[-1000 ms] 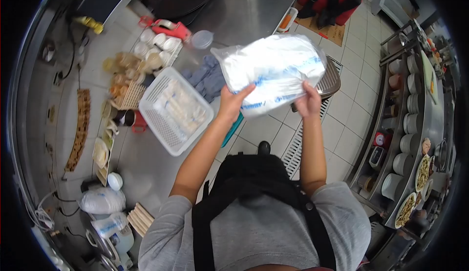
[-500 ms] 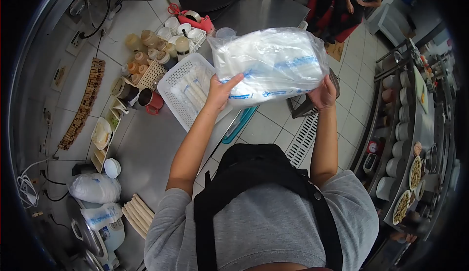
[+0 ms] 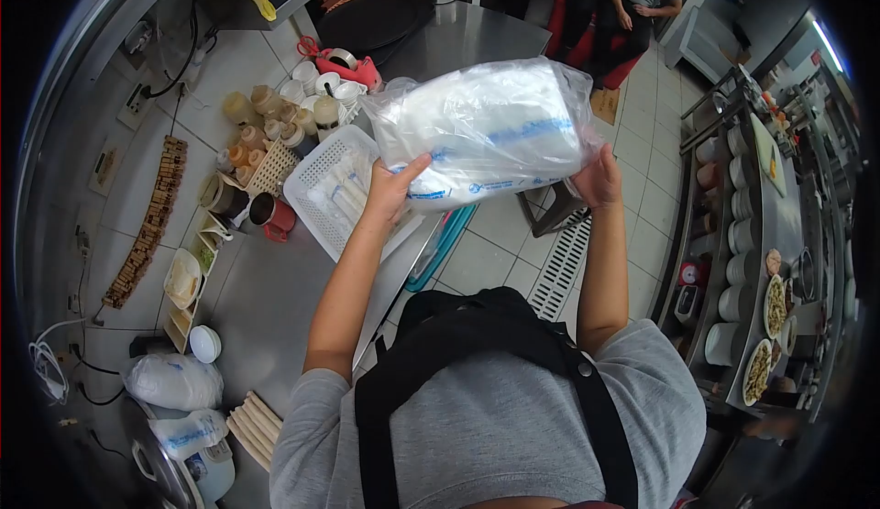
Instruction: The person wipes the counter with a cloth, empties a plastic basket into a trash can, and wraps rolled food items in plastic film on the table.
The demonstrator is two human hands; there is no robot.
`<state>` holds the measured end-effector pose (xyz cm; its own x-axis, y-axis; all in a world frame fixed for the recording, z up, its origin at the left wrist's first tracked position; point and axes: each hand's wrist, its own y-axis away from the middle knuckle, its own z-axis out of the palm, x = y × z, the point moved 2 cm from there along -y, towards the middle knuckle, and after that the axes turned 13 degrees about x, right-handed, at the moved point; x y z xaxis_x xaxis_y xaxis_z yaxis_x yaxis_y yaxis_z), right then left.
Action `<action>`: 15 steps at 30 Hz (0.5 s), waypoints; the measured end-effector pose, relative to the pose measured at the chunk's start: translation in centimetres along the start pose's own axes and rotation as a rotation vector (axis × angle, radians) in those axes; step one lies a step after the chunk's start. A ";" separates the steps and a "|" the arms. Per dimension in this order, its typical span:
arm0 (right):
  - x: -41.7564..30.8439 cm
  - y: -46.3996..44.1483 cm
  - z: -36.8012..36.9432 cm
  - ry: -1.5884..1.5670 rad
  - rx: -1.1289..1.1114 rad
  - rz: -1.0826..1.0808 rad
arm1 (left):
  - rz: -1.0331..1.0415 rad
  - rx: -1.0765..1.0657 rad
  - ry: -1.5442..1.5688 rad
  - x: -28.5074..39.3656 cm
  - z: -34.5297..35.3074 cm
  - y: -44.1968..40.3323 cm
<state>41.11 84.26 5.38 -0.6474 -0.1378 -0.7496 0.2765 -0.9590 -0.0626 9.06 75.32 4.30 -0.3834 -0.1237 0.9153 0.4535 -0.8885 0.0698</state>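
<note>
A large clear plastic pack with blue print and white contents [image 3: 486,128] is held up in front of me. My left hand [image 3: 392,190] grips its lower left corner, thumb on top. At the lower right corner, my right hand [image 3: 599,179] holds the other end; most of its fingers are hidden beneath the pack. Beyond my left forearm, a white perforated basket [image 3: 307,199] stands on the steel counter [image 3: 298,280]. Several white rolls in plastic wrap [image 3: 348,188] lie in that basket.
A red mug [image 3: 273,215], sauce bottles [image 3: 266,133] and a red tape dispenser [image 3: 353,69] stand along the counter. Several pale rolled sticks [image 3: 257,426] lie at the lower left. Shelves with plates of food [image 3: 757,371] line the right. People sit at the back.
The view has shifted slightly, and the pack appears a little further left and lower. Both hands keep their hold on it.
</note>
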 end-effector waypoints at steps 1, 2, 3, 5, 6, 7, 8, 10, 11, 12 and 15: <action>-0.2 0.2 -0.2 -0.018 0.005 0.011 | 0.001 0.000 0.001 -0.1 0.1 -0.1; -0.4 0.3 -0.8 -0.016 0.005 0.010 | -0.014 -0.026 -0.023 -0.2 0.3 -0.1; -0.6 0.3 -1.6 -0.008 -0.081 0.058 | -0.028 -0.055 -0.049 -0.4 0.7 -0.2; -0.6 0.8 -3.8 -0.007 -0.157 0.098 | -0.083 -0.104 -0.059 -1.9 1.4 -0.7; -0.4 1.3 -5.1 0.075 -0.080 0.097 | -0.140 -0.150 -0.071 -2.5 2.1 -0.8; -0.1 1.9 -6.7 0.152 0.004 0.099 | -0.153 -0.163 -0.085 -3.3 2.8 -0.8; 0.2 2.6 -9.1 0.179 0.031 0.164 | -0.227 -0.217 -0.153 -4.5 3.7 -0.6; 1.4 4.5 -13.5 0.281 0.129 0.243 | -0.375 -0.335 -0.292 -7.6 5.3 -0.3; 1.9 5.3 -15.9 0.400 0.192 0.323 | -0.396 -0.340 -0.304 -9.6 6.3 -0.1; 2.7 6.0 -17.6 0.316 0.176 0.347 | -0.449 -0.348 -0.333 -12.1 7.3 0.3; 5.4 8.0 -22.5 0.305 0.335 0.620 | -0.625 -0.402 -0.386 -21.1 9.6 1.0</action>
<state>55.82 81.42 -13.96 -0.2057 -0.6471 -0.7341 0.2633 -0.7591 0.5953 25.33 81.25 -11.10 -0.1336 0.5394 0.8314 -0.1007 -0.8420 0.5300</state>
